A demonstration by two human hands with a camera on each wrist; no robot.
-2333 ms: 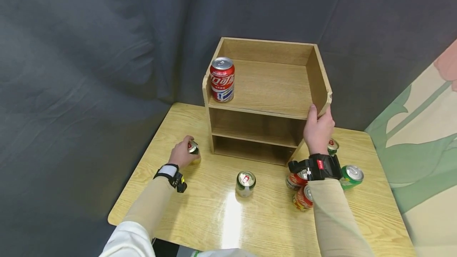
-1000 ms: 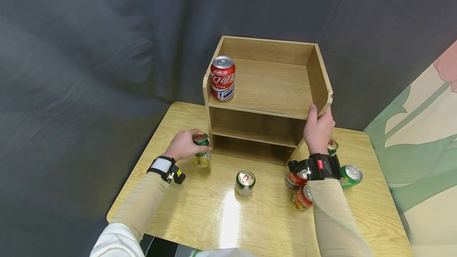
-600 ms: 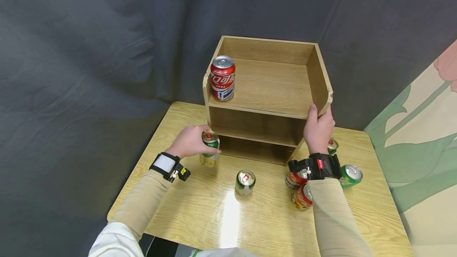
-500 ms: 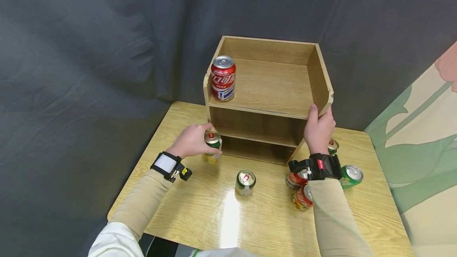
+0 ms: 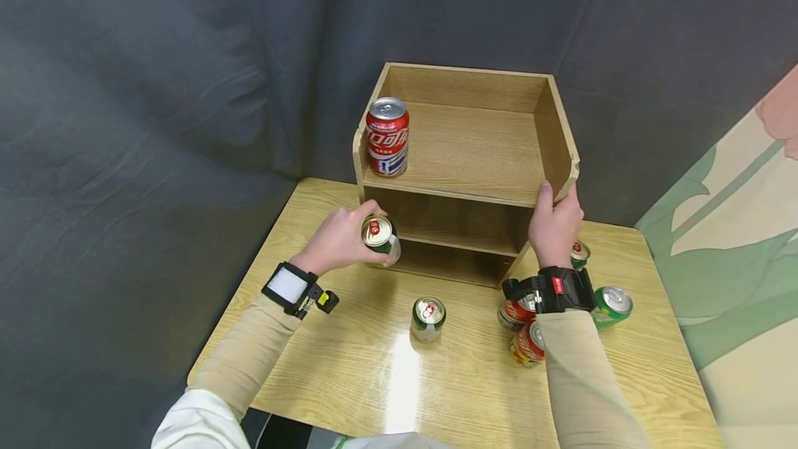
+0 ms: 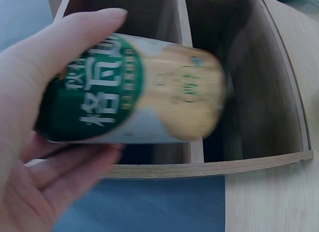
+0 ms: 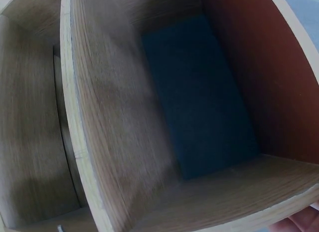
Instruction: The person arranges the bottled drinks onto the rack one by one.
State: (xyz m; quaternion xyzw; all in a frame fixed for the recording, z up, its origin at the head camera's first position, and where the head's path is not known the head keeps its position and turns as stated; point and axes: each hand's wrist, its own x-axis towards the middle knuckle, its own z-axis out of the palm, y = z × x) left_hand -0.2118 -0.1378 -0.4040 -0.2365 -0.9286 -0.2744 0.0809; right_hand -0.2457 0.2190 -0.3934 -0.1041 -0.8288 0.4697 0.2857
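Note:
My left hand [image 5: 341,240] grips a green, white and yellow drink can [image 6: 134,90] round its side, thumb and fingers on opposite sides. In the head view the can overlaps the left front of the wooden shelf [image 5: 464,151], near its two lower compartments; its top tilts toward me. The left wrist view shows it in front of those compartments. My right hand [image 5: 556,224] holds the shelf's right side panel at the front edge, thumb on the inner side. On the top shelf, at the left, stands a red cola can [image 5: 388,141].
A similar green and white can [image 5: 428,319] stands on the table [image 5: 349,366] in front of the shelf. Two red cans [image 5: 528,345], partly behind my right wrist, a green can [image 5: 612,307] and another dark green can [image 5: 580,253] stand at the right. A dark curtain [image 5: 187,89] hangs behind.
My left hand has brought the can right from the table's left side and raised it to the shelf's left front, its top now tilted toward me. My right hand has kept its hold.

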